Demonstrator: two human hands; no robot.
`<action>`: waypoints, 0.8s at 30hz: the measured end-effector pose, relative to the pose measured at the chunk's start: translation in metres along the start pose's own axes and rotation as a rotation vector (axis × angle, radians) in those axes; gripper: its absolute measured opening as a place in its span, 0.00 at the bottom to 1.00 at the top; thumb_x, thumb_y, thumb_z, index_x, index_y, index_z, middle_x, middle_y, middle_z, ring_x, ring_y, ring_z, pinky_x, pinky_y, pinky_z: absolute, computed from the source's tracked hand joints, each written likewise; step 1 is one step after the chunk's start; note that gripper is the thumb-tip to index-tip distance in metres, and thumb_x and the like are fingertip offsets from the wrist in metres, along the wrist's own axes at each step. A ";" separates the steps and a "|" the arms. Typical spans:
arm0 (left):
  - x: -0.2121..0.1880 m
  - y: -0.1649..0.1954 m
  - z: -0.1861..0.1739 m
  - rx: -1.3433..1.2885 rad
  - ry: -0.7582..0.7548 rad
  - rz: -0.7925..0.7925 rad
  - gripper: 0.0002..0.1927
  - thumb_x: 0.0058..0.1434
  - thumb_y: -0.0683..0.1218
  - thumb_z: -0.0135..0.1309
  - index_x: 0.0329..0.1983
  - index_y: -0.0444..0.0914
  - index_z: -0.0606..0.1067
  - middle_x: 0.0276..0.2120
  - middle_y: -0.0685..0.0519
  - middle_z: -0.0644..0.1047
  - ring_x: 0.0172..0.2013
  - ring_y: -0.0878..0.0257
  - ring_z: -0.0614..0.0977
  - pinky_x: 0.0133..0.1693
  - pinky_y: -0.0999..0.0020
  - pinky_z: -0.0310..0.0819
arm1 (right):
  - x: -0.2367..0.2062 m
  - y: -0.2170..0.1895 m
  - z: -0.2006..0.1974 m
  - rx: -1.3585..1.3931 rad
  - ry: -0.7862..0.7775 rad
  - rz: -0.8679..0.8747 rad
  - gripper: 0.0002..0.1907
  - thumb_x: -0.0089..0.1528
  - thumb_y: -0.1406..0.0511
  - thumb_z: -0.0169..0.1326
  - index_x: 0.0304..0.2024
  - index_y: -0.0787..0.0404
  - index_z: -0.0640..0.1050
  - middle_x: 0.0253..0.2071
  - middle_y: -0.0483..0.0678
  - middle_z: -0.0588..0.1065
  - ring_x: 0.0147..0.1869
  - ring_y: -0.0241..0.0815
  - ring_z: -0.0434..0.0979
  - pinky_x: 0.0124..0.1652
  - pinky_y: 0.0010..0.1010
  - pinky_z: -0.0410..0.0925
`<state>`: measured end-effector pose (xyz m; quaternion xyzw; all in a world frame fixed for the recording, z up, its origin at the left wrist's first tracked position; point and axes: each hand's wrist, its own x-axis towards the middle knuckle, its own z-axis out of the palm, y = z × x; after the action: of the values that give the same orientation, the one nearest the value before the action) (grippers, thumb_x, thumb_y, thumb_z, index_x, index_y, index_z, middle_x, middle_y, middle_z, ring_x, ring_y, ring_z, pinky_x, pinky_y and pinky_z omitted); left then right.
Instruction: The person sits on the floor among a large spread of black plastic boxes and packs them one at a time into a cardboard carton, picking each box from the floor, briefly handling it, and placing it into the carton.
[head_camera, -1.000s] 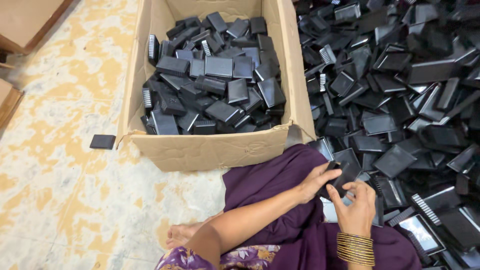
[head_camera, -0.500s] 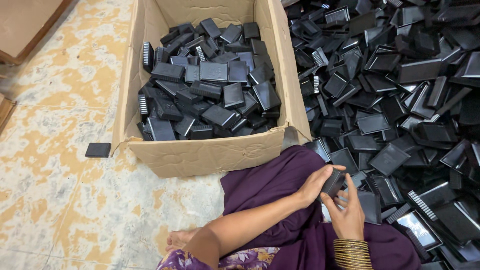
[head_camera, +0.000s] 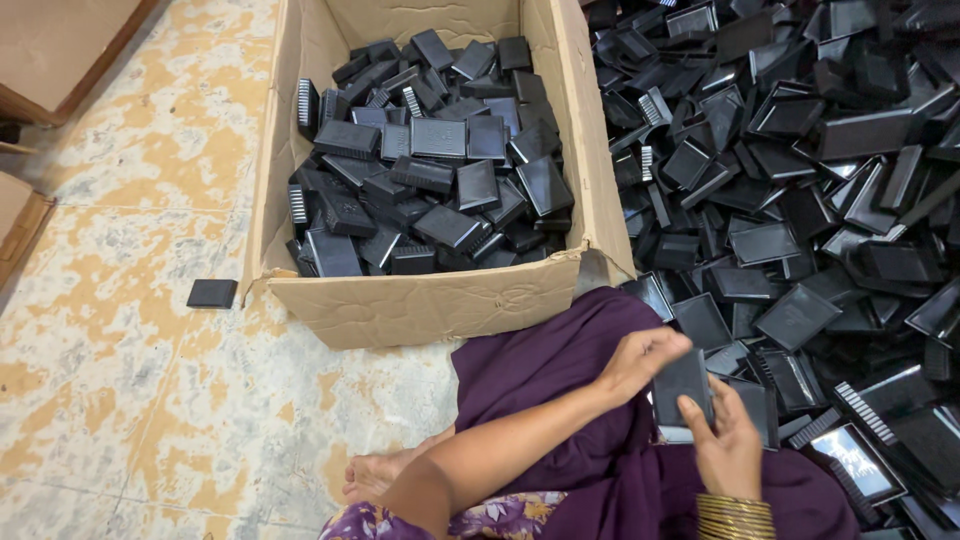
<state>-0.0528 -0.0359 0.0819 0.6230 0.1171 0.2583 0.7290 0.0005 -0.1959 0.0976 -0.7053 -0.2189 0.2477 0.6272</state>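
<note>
Both my hands hold one black rectangular plastic case (head_camera: 682, 388) over my purple-clad lap. My left hand (head_camera: 645, 360) grips its upper left edge. My right hand (head_camera: 728, 447), with gold bangles on the wrist, presses its lower right side with the fingers on its face. A big heap of loose black plastic shells and lids (head_camera: 800, 180) lies just to the right of the hands. A cardboard box (head_camera: 420, 300) filled with assembled black cases (head_camera: 430, 180) stands ahead and to the left.
A single black case (head_camera: 212, 293) lies on the mottled yellow-and-white floor left of the box. Wooden furniture edges (head_camera: 60, 60) sit at the far left. My bare foot (head_camera: 375, 475) rests on the floor below the box.
The view has shifted slightly. My hands have brought the black case together and closer to my lap, with the right hand lower now and pressing on it.
</note>
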 end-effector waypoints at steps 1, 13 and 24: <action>-0.001 0.004 0.001 0.092 -0.010 -0.056 0.21 0.72 0.56 0.54 0.38 0.33 0.80 0.29 0.54 0.75 0.33 0.71 0.73 0.35 0.74 0.66 | -0.003 0.001 -0.004 -0.002 -0.005 -0.026 0.27 0.65 0.72 0.56 0.66 0.71 0.69 0.58 0.56 0.76 0.60 0.41 0.76 0.58 0.29 0.68; -0.018 0.051 0.008 0.464 -0.085 -0.014 0.19 0.60 0.54 0.64 0.30 0.34 0.76 0.20 0.50 0.74 0.26 0.75 0.72 0.27 0.68 0.70 | -0.056 0.015 -0.005 0.108 0.105 0.153 0.23 0.61 0.71 0.61 0.58 0.65 0.71 0.40 0.50 0.77 0.39 0.35 0.77 0.39 0.26 0.71; -0.005 0.216 -0.150 1.422 0.913 0.423 0.20 0.68 0.49 0.62 0.41 0.26 0.72 0.37 0.37 0.71 0.43 0.43 0.73 0.45 0.48 0.64 | 0.082 -0.006 -0.052 -0.648 0.208 -0.096 0.28 0.59 0.64 0.65 0.61 0.57 0.71 0.57 0.55 0.70 0.57 0.52 0.76 0.57 0.37 0.71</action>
<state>-0.1810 0.1083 0.2606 0.7747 0.4133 0.4783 -0.0145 0.0974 -0.1846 0.1022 -0.8783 -0.2540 0.0624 0.4002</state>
